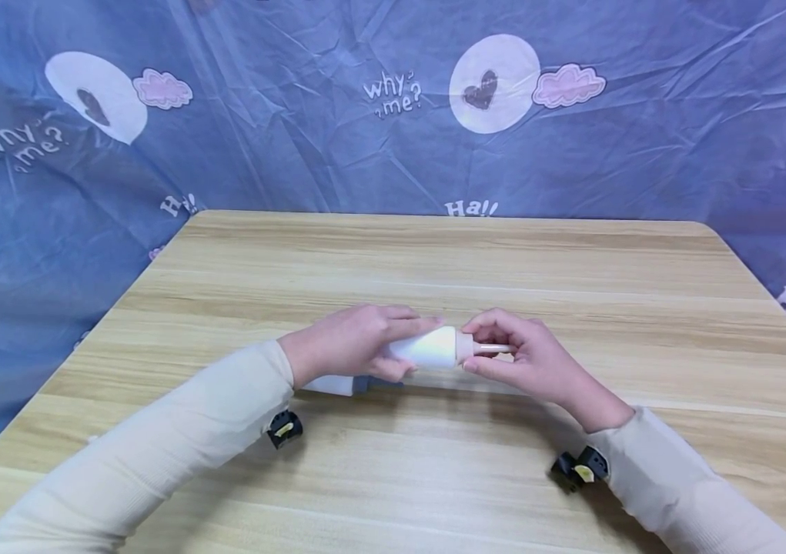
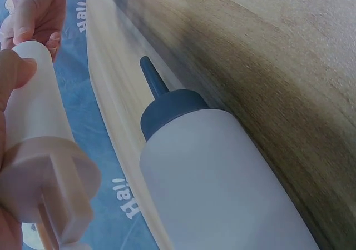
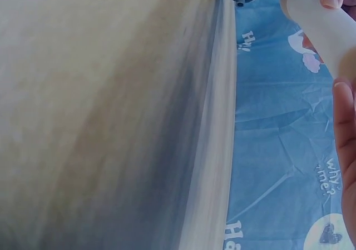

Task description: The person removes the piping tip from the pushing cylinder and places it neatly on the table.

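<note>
My left hand (image 1: pixel 358 338) grips a white cylindrical bottle (image 1: pixel 437 348) lengthwise above the table. At its right end is a beige collar (image 1: pixel 464 348) with a thin pale nozzle (image 1: pixel 495 348). Thumb and fingers of my right hand (image 1: pixel 531 358) pinch that collar, the nozzle pointing in under the palm. In the left wrist view, the bottle's other end carries a beige piece (image 2: pixel 69 191) with a bracket-like loop. Below my left hand a white squeeze bottle (image 2: pixel 211 172) lies on its side, its dark blue nozzle cap (image 2: pixel 175 108) toward the right. My left forearm partly hides it in the head view.
The wood-grain table (image 1: pixel 420 477) spreads around both hands. A blue printed cloth (image 1: pixel 296 115) hangs behind it and at its sides. Small black wrist cameras (image 1: pixel 285 428) sit under the sleeves.
</note>
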`<state>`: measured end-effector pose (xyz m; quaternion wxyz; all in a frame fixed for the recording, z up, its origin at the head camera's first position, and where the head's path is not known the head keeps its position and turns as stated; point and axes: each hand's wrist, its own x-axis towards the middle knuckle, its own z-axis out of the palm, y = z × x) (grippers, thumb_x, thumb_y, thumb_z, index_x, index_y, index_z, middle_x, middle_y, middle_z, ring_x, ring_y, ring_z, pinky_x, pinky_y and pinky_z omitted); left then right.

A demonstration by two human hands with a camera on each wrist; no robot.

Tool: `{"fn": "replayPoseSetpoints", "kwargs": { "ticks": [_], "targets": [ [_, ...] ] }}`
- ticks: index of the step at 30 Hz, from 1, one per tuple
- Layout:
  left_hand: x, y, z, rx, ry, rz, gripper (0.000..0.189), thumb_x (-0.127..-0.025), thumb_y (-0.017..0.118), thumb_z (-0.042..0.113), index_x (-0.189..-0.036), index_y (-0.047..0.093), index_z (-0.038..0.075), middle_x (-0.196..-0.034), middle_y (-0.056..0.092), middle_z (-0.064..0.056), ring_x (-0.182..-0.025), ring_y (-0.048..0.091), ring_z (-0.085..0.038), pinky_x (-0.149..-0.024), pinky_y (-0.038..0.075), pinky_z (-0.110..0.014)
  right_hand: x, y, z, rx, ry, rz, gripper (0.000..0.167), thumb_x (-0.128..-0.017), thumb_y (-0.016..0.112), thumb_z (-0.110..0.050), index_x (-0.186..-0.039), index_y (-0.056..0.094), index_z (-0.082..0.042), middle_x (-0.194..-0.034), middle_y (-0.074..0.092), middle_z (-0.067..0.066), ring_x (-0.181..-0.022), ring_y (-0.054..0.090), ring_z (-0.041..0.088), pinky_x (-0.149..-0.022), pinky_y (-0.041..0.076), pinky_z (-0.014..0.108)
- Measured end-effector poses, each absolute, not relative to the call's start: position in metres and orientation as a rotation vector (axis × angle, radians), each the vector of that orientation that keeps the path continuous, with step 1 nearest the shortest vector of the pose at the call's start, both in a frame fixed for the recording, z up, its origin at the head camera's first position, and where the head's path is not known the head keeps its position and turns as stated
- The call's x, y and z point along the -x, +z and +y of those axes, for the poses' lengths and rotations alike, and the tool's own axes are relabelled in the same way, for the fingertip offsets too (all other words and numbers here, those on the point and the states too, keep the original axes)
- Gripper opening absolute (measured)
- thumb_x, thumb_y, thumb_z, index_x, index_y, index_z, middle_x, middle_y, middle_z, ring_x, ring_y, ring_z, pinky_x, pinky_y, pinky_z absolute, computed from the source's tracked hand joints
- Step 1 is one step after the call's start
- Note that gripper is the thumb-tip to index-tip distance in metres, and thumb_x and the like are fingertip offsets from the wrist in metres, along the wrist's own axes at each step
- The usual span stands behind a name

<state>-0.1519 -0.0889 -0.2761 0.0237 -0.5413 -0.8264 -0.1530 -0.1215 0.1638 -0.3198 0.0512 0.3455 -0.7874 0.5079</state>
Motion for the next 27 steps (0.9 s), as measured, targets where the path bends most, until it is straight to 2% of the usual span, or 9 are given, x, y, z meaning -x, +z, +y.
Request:
{"fn": "replayPoseSetpoints", "kwargs": {
  "ticks": [9, 27],
  "targets": [
    [0.1546, -0.2757, -0.0883, 1.699, -0.467, -2.556, 0.059, -0.08, 0.071, 0.023, -0.132, 0.051, 0.005, -0.116, 0.063, -0.012, -0.087, 0.064, -0.016, -0.077, 0.053, -0.024, 0.1203, -0.3212, 0.1649, -1.018, 1.451, -2.383, 0.034, -0.07, 0.075, 0.005, -0.101, 0.061, -0.003, -0.093, 0.067, 0.008, -0.085, 0.063, 0.004, -0.075, 0.053, 0.02],
    [0.1542, -0.2714, -0.0886, 1.703, -0.448, -2.584, 0.06, -0.08, 0.071, 0.024, -0.133, 0.05, 0.006, -0.117, 0.063, -0.012, -0.089, 0.063, -0.016, -0.077, 0.052, -0.022, 0.1186, -0.3239, 0.1615, -1.008, 1.436, -2.338, 0.04, -0.065, 0.076, 0.01, -0.098, 0.06, -0.004, -0.096, 0.062, 0.008, -0.089, 0.058, 0.004, -0.072, 0.055, 0.026]
  ]
}}
